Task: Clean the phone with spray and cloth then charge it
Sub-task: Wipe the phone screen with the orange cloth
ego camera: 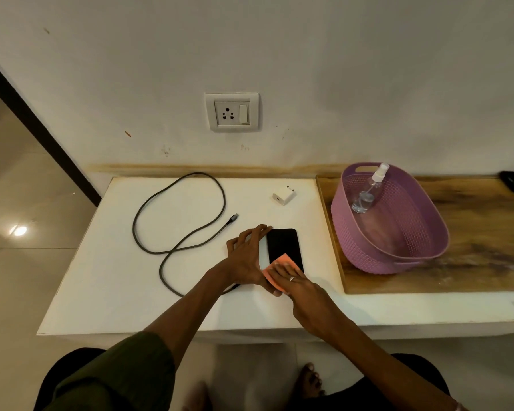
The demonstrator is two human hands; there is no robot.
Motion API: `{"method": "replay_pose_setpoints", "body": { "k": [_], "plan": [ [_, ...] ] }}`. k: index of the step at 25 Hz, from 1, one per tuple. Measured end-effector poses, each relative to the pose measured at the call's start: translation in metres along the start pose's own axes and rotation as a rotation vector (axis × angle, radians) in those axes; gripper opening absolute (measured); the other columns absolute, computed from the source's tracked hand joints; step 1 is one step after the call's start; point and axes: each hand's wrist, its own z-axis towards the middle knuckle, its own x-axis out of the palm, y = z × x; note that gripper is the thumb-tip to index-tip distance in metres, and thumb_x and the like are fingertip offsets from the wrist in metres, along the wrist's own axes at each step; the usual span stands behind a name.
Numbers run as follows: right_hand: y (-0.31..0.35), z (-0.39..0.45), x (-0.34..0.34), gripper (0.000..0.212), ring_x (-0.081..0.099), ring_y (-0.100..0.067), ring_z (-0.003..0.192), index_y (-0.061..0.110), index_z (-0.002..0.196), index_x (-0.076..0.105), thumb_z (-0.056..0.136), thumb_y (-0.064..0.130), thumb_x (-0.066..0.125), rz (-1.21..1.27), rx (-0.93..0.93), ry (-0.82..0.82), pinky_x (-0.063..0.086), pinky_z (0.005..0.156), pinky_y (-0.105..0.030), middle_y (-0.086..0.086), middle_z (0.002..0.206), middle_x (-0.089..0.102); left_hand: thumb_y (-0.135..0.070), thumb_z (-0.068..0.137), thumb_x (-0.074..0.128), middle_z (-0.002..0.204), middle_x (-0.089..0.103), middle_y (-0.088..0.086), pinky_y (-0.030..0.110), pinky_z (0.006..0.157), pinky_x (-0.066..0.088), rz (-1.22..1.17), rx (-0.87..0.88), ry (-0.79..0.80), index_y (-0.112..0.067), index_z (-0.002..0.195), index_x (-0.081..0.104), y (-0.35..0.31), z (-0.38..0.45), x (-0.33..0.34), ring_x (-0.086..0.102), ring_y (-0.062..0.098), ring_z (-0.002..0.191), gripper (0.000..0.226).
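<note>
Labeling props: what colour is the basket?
Purple, with a perforated weave pattern on the basket; clearest in the head view.

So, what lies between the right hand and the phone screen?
In the head view, the orange cloth lies between them: the right hand presses it flat on the near end of the phone. The left hand steadies the phone's left edge.

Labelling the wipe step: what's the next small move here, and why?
Probably slide the right hand and its cloth up the phone toward the far end. The cloth covers only the near part of the screen, the far part lies bare, and the left hand rests along the phone's left edge.
</note>
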Motion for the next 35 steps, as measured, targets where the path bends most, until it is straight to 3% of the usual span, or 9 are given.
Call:
{"method": "replay_pose_setpoints", "body": {
  "k": [5,8,13,19,21,23,25,30,35],
  "plan": [
    [-0.021,0.014,-0.008,0.115,-0.037,0.014,0.130,0.054,0.111,-0.052,0.095,0.018,0.056,-0.399,-0.036,0.368,-0.003,0.121,-0.033,0.028,0.137,-0.051,-0.076,0.029,0.084,0.159,0.014,-0.011,0.042,0.116,0.008,-0.006,-0.001,-0.003,-0.037,0.151,0.004,0.001,-0.002,0.001,0.009,0.018,0.148,0.151],
    [-0.027,0.015,-0.013,0.090,-0.001,-0.022,0.151,0.029,0.150,-0.015,0.095,0.016,0.056,-0.337,0.193,0.278,0.009,0.120,-0.034,-0.002,0.162,-0.012,-0.080,0.028,0.081,0.159,0.012,-0.012,0.045,0.118,0.008,-0.009,-0.002,-0.011,-0.039,0.150,0.004,0.001,-0.002,0.002,0.008,0.019,0.149,0.150],
    [-0.006,0.003,0.013,0.086,0.003,-0.026,0.150,0.019,0.153,-0.003,0.092,0.010,0.057,-0.202,0.308,0.046,0.022,0.118,-0.034,-0.003,0.163,-0.002,-0.078,0.029,0.083,0.159,0.014,-0.010,0.045,0.118,0.009,0.000,0.000,-0.019,-0.037,0.151,0.005,0.002,-0.002,0.002,0.008,0.017,0.148,0.151],
    [0.000,0.002,0.022,0.127,-0.008,0.004,0.145,0.064,0.126,-0.035,0.083,-0.005,0.064,-0.093,0.018,0.084,0.006,0.117,-0.017,0.038,0.141,-0.039,-0.063,0.038,0.091,0.158,0.018,-0.006,0.040,0.115,0.008,-0.002,0.016,-0.021,-0.033,0.152,0.007,0.003,0.001,0.002,0.009,0.019,0.148,0.145],
    [-0.004,-0.009,0.019,0.124,-0.007,0.004,0.146,0.057,0.142,-0.012,0.073,-0.015,0.061,-0.066,-0.051,-0.002,0.015,0.117,-0.032,0.028,0.157,-0.013,-0.063,0.038,0.091,0.159,0.017,-0.005,0.039,0.114,0.008,0.001,0.015,-0.020,-0.033,0.153,0.006,0.004,0.001,0.002,0.009,0.019,0.148,0.146],
    [-0.010,-0.008,0.014,0.142,0.012,-0.002,0.147,0.054,0.138,-0.027,0.066,-0.006,0.078,-0.106,-0.107,0.023,0.026,0.110,-0.055,0.017,0.160,-0.014,-0.066,0.035,0.089,0.158,0.017,-0.006,0.036,0.111,0.007,-0.004,0.012,-0.014,-0.035,0.152,0.005,0.004,0.001,0.002,0.008,0.017,0.148,0.148],
    [-0.012,0.000,0.009,0.157,0.050,-0.028,0.131,0.040,0.134,-0.042,0.055,0.016,0.091,-0.245,-0.110,0.051,0.042,0.099,-0.054,0.000,0.161,-0.019,-0.072,0.029,0.085,0.158,0.017,-0.008,0.035,0.110,0.006,-0.011,0.009,-0.011,-0.037,0.151,0.004,0.004,0.001,0.002,0.009,0.016,0.148,0.150],
    [-0.020,-0.015,0.010,0.096,-0.001,-0.026,0.150,0.025,0.150,-0.014,0.091,0.012,0.061,-0.239,0.283,0.151,0.010,0.120,-0.037,-0.001,0.161,-0.013,-0.080,0.028,0.080,0.160,0.014,-0.009,0.041,0.116,0.008,-0.005,0.001,-0.016,-0.037,0.151,0.003,0.003,-0.001,0.002,0.008,0.017,0.149,0.152],
    [0.010,-0.019,0.021,0.085,-0.008,-0.025,0.150,0.020,0.151,-0.008,0.095,0.011,0.055,-0.229,0.252,0.166,0.006,0.120,-0.037,0.000,0.161,-0.014,-0.071,0.032,0.087,0.158,0.018,-0.007,0.042,0.116,0.008,0.002,0.010,-0.024,-0.034,0.152,0.007,0.000,-0.003,0.000,0.009,0.017,0.148,0.150]
  ]
}}
